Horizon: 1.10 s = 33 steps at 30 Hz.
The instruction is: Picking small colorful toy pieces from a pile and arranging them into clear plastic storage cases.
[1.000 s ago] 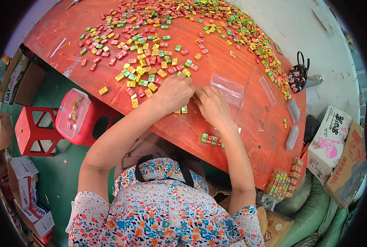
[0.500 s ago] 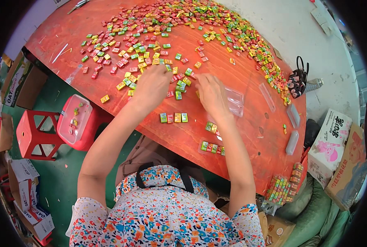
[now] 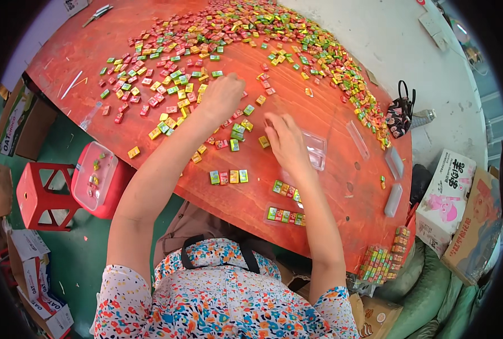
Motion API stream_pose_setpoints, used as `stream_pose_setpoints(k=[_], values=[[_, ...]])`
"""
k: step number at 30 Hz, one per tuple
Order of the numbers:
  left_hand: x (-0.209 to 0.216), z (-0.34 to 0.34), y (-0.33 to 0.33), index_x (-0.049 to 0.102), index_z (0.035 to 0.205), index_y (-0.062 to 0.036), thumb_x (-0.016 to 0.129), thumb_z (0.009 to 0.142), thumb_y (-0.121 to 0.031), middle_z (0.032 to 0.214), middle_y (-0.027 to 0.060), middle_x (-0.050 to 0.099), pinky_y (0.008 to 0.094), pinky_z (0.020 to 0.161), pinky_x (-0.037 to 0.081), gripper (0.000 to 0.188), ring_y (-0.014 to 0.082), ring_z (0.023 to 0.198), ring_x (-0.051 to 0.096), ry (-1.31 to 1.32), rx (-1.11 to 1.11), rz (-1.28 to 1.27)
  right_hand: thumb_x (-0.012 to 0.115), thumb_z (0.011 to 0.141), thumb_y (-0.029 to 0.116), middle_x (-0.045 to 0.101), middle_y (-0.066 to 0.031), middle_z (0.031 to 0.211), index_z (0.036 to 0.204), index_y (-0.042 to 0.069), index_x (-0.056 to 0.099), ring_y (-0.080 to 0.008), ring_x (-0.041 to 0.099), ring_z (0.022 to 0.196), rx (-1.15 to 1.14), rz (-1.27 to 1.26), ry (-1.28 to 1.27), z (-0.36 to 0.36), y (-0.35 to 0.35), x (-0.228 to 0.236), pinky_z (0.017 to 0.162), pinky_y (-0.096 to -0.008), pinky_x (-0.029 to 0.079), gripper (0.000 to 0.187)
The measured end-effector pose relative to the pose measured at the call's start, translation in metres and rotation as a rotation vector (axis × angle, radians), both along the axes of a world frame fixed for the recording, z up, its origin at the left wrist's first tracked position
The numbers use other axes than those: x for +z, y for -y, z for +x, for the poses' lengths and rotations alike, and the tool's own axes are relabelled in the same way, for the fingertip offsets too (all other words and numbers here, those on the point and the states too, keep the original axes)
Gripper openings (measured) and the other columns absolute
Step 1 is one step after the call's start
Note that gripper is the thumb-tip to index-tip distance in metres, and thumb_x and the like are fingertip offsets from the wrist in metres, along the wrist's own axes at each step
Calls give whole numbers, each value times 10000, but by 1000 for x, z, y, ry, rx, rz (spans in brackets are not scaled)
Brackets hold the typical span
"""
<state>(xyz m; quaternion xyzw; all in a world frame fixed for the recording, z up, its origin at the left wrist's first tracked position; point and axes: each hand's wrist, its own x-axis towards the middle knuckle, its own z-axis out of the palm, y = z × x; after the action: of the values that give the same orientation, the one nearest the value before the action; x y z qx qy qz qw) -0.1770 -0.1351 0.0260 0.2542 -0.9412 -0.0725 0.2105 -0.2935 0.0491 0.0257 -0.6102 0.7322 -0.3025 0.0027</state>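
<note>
My left hand point(image 3: 223, 95) is over the near side of the scattered small wrapped candies point(image 3: 169, 85), its fingers curled down together; whatever they may hold is hidden beneath. To its right, my right hand point(image 3: 287, 141) pinches a small red candy point(image 3: 268, 121) at its fingertips. A yellow candy point(image 3: 264, 141) lies just left of that hand, and a loose cluster of green, red and yellow candies point(image 3: 237, 134) is between the hands. Closer to me, several candies stand side by side in a short row point(image 3: 229, 177). By my right forearm are two filled rows, one a clear tray of candies point(image 3: 286, 216).
A clear plastic box point(image 3: 315, 148) lies right of my right hand. Further right are a clear lid point(image 3: 357, 139) and translucent containers point(image 3: 394, 163). Packed candy blocks point(image 3: 377, 263) sit at the right table edge. A red stool point(image 3: 45, 195) and a red tub point(image 3: 113, 189) stand left.
The view has shifted slightly. My right hand has come nearer to me with the red candy, uncovering the yellow one. My left hand has moved slightly right and away over the candies.
</note>
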Motion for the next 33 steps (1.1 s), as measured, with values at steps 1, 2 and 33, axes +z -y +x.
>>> stream_pose_setpoints(k=[1,2,33], values=[[-1,-3,6,662,942,-8,563,819,-5,928,194,633,472,785,538,158,393,912,652,-4,27,24,619,919,94,607,-157,1006,1191,44,590,-351,631,926,2,-2,-1,3,-9,2,798,-429,510,278],[-1,-4,15,662,942,-8,563,819,-5,928,194,633,472,785,538,158,393,912,652,-5,29,23,616,926,88,603,-157,1015,1185,38,584,-333,627,920,13,-37,54,7,-18,5,801,-412,505,265],[-2,167,-118,647,1025,13,645,855,-52,971,159,629,440,761,531,182,357,862,635,-78,-126,295,714,866,284,660,-115,1079,1146,71,657,-321,628,1004,119,39,-107,15,-36,8,849,-440,494,356]])
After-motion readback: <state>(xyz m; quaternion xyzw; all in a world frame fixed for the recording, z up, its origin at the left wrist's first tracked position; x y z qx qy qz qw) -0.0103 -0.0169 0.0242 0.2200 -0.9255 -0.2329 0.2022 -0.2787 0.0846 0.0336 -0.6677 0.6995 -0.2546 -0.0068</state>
